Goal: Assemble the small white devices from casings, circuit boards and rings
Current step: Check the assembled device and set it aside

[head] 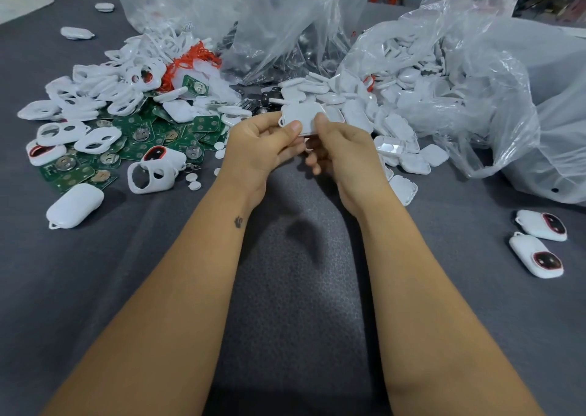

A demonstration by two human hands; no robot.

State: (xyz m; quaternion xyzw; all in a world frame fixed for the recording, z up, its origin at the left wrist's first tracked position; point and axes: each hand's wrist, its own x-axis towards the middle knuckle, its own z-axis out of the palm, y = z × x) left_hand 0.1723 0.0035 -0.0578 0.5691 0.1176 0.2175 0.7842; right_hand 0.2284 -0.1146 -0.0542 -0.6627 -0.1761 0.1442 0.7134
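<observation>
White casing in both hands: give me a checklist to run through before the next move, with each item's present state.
1. White casing held by left hand and right hand: ok.
2. Casing lifted off the grey table: ok.
3. Circuit board seated inside the casing: cannot tell, its inside is hidden.
4. Spare green circuit boards in a pile on the left: ok.
5. Finished devices set apart on the right: ok.
</observation>
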